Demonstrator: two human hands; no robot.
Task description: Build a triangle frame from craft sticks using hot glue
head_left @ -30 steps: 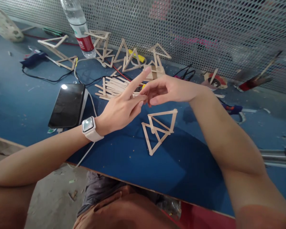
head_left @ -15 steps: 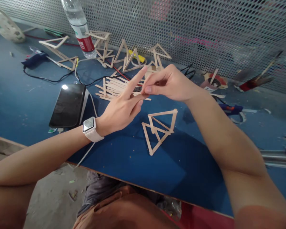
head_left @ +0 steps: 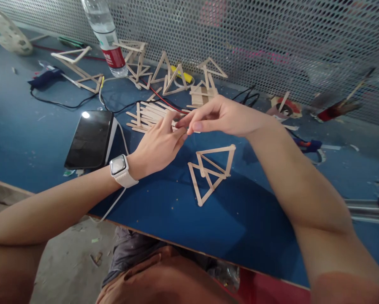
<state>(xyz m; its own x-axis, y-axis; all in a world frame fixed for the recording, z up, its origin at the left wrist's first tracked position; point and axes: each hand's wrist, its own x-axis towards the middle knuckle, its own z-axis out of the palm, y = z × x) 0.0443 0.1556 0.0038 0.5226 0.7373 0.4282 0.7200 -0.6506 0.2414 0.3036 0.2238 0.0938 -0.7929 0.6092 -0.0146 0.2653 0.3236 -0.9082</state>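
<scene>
My left hand (head_left: 159, 141), with a white smartwatch (head_left: 117, 165) on the wrist, is held above the table with its fingers loosely bent. Fingertips of my right hand (head_left: 216, 118) meet those of the left; its thumb stands apart from its index finger. I see nothing held in either hand, though the contact spot is partly hidden. Just below the hands lies a frame of joined popsicle sticks (head_left: 213, 173), made of triangles. Behind my left fingers is a pile of loose popsicle sticks (head_left: 151, 112), partly covered.
More triangular stick frames (head_left: 173, 80) stand along the perforated metal screen (head_left: 255, 38). A water bottle (head_left: 109, 42), a glue gun (head_left: 47, 78) with its cord, and a black-topped device (head_left: 90, 139) are to the left. At right are another glue gun (head_left: 308, 145) and a paintbrush (head_left: 360, 88).
My left index finger, stretched out before, has bent down. My right fingers have loosened from a pinch on the left fingers and shifted slightly left. The stick frame has not moved.
</scene>
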